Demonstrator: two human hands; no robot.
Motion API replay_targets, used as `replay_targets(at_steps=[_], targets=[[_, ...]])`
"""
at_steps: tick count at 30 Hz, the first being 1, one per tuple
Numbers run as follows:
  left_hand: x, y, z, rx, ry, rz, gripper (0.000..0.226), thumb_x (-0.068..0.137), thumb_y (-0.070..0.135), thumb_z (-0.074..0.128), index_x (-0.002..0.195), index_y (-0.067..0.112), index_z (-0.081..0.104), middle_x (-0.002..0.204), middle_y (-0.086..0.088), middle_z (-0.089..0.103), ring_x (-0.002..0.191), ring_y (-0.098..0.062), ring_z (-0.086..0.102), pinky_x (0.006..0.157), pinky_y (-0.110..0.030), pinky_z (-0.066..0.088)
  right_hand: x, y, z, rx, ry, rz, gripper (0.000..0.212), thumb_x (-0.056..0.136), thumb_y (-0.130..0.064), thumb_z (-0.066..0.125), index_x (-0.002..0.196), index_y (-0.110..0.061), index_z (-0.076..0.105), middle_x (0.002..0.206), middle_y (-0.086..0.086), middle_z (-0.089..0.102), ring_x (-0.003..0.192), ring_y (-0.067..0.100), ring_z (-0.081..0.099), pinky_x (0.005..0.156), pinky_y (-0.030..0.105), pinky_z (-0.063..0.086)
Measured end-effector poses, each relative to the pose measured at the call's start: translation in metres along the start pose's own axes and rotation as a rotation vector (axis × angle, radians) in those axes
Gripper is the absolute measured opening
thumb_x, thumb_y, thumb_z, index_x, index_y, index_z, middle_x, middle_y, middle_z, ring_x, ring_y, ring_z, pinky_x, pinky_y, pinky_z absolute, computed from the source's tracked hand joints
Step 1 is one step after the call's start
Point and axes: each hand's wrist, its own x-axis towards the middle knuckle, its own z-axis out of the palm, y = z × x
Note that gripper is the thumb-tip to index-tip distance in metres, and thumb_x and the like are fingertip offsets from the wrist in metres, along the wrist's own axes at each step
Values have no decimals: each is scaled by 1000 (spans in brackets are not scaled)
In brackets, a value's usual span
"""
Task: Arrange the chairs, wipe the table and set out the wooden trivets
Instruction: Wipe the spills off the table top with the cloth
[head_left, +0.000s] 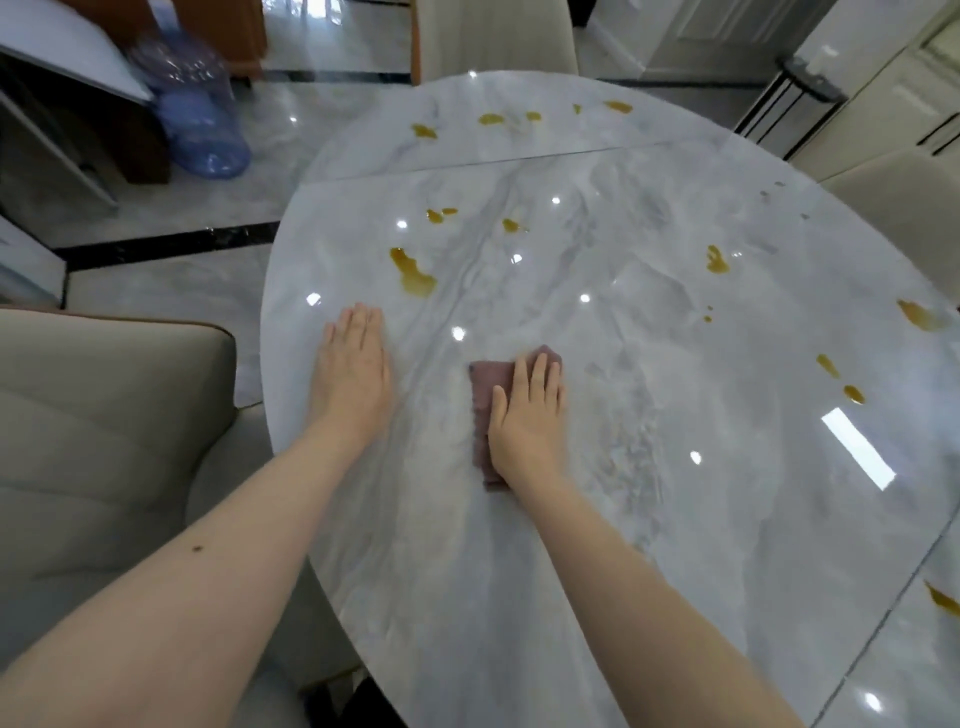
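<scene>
1. The fingers (540, 371) of the right hand (527, 415) lie straight and close together, palm down, pressing a folded mauve cloth (485, 400) flat on the round grey marble table (649, 519); the forearm reaches in from the lower right.
2. The left hand (353, 366) rests flat, palm down, fingers straight and together, near the table's left edge, holding nothing.
3. The cloth's long axis runs near-to-far; it sticks out to the left of the hand and past the fingertips.
4. A beige upholstered chair (98, 441) stands just beside the left rim.
5. Open tabletop lies right of the cloth.
6. Farther off, amber liquid spills (413, 273) dot the middle, right edge and far side.
7. Two more beige chairs (498, 36) stand at the far and right rims.
</scene>
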Motion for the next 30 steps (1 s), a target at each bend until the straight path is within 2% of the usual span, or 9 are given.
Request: replay_targets(at_steps=[7,12,15,17,19,21,24,27,30], targets=[[67,-30,3,116,-3,-123,53,101,22,28,150,8,15,158,-10,10,147,-25,5,118,-39,-3,84,-40,10,-5,8,86,61,101,-41,25,151,-9,15,158,19,6,147,31,-1,120,42,-2],[84,-42,12,115,-31,-162,57,99,31,29,151,13,15,159,-9,9,147,-26,4,118,-41,-4,150,-77,18,1,-20,107,62,97,-54,25,152,-26,17,157,23,2,146,35,-3,118,47,-2],[83,-43,14,114,-9,-155,57,98,32,29,151,14,15,159,-9,8,147,-26,3,118,-42,-5,168,-96,23,22,-61,-6,60,96,-55,27,150,-31,21,158,21,1,146,34,-4,119,46,-4],[83,-43,13,121,-18,-155,59,98,34,28,151,14,13,159,-9,7,147,-26,1,117,-45,-7,163,-97,23,21,-75,-145,57,97,-53,30,150,-33,22,159,19,2,146,33,-3,119,44,-4],[83,-42,12,140,-30,-152,60,98,37,27,151,14,11,159,-9,5,147,-27,0,117,-47,-8,150,-84,21,5,-89,-311,56,96,-53,28,149,-36,21,159,16,1,147,31,-3,119,43,-2],[82,-41,12,146,-34,-156,60,98,38,26,152,15,10,159,-9,4,147,-27,-1,117,-49,-8,144,-62,19,-11,-98,-388,57,95,-55,23,149,-39,19,160,13,2,147,29,-3,119,42,0],[81,-40,12,166,-45,-155,60,98,38,22,152,16,6,160,-8,1,147,-26,-4,117,-50,-8,162,-50,16,-36,-96,-275,54,98,-50,28,149,-38,19,160,13,2,147,30,-4,119,42,0],[82,-41,12,166,-36,-156,60,99,37,22,152,16,4,160,-8,0,147,-25,-5,117,-48,-9,191,-81,24,-14,-85,-171,55,98,-49,30,150,-33,21,159,16,2,147,31,-4,119,44,-2],[83,-41,13,146,-11,-152,59,99,35,26,152,15,8,159,-7,3,147,-24,-2,117,-47,-9,201,-121,35,16,-75,-244,54,97,-48,34,149,-34,25,159,16,4,147,31,-1,119,44,-2]])
